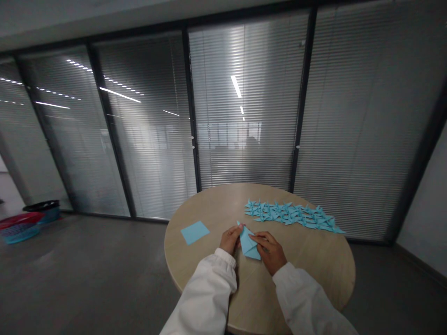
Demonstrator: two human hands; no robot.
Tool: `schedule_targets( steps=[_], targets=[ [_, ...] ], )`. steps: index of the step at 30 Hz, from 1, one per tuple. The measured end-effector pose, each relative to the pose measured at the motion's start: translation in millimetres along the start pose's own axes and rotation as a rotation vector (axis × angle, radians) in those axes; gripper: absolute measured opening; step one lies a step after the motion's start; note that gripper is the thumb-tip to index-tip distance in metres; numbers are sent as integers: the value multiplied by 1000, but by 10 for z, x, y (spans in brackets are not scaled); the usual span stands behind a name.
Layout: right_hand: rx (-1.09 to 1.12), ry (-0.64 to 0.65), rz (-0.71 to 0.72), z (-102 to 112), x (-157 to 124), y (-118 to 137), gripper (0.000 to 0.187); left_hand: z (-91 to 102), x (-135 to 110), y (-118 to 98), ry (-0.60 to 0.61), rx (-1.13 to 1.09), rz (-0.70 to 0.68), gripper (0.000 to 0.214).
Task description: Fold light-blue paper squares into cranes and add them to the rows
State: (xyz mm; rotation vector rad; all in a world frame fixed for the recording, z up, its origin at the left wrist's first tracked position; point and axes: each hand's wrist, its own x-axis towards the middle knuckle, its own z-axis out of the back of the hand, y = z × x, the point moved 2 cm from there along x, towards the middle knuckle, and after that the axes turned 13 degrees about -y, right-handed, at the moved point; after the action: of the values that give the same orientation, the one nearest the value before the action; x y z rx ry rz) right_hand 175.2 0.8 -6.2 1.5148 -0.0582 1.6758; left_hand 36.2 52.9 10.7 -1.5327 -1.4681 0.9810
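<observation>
Between my hands is a partly folded piece of light blue origami paper (248,246), with crease lines and a pointed upper corner. My left hand (230,239) grips its left edge, fingers closed near the upper point. On the other side, my right hand (270,251) pinches the paper's right edge with thumb and fingers. A flat blue paper sheet (194,232) lies on the round wooden table (213,200) to the left of my hands. Rows of several folded blue paper cranes (289,214) rest on the table beyond my right hand.
Glass partitions with blinds (247,153) stand behind the table. On the floor at far left are a red and blue basket (21,228) and a black-rimmed blue basket (49,213). A pale wall (424,223) rises at the right.
</observation>
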Motion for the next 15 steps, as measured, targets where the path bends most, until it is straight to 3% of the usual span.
schedule_targets(
  steps=[7, 11, 15],
  targets=[
    [128, 36, -25, 1, 17, 58, 42, 33, -2, 0, -44, 30, -71, 44],
    [289, 42, -306, 19, 41, 23, 34, 40, 10, 42, -79, 41, -75, 42],
    [415, 150, -575, -29, 39, -2, 27, 13, -21, 44, -38, 76, -94, 41]
  ],
)
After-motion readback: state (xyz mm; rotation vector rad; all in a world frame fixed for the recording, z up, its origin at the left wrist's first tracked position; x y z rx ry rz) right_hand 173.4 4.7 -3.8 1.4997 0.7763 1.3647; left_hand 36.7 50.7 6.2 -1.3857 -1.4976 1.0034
